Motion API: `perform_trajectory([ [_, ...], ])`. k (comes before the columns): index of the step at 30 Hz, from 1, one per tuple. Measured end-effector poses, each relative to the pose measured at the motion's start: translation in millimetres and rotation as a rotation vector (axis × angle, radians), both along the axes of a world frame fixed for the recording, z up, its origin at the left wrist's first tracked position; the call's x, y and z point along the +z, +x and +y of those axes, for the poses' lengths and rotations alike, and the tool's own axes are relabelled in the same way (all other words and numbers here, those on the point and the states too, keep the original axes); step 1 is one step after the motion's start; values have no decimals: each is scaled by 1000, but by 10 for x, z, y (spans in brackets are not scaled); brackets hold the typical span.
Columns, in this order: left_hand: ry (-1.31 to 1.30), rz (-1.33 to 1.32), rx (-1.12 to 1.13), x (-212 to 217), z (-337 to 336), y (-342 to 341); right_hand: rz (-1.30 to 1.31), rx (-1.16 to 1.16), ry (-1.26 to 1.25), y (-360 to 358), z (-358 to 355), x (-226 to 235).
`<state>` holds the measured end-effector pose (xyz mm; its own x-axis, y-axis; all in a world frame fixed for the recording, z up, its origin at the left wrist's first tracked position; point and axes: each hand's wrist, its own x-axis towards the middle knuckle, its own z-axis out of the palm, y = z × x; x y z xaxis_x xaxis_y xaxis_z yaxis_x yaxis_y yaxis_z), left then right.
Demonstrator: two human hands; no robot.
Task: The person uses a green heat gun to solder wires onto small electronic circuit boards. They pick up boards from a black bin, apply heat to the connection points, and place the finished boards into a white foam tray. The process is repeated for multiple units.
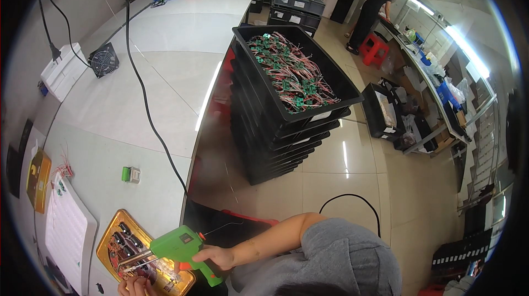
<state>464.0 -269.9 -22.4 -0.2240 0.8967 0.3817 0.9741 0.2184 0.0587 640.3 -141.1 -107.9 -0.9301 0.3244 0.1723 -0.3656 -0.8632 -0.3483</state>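
Note:
My right hand (216, 256) is wrapped round the handle of a green soldering gun (177, 245), its fingers by the orange trigger. The metal tip of the gun points left over a gold tray (122, 216). In the tray lie several black cylinder-shaped parts (125, 229) and thin reddish wires. My left hand (135, 286) is at the lower edge of the picture, just under the gun's tip. Its fingers are bent together at the tray's near side, and what they hold is too small to make out. A dark cable (165, 155) crosses the table towards the gun.
Left of the tray lies a white foam board (69, 230) with small green boards, near another gold tray (38, 180). A green-and-white block (131, 175) and a fan (103, 60) stand on the table. Stacked black crates (281, 117) hold wired green boards. A person (374, 12) works far right.

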Motion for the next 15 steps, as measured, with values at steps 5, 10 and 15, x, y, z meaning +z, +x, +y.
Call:
perform_trajectory([
  [5,53,-59,13,66,49,92,-28,5,-7,-18,-8,-67],
  [10,133,-69,61,7,34,104,5,13,-10,-34,-8,-22],
  [15,77,-55,112,39,41,146,-7,19,-21,-43,-31,-61],
])
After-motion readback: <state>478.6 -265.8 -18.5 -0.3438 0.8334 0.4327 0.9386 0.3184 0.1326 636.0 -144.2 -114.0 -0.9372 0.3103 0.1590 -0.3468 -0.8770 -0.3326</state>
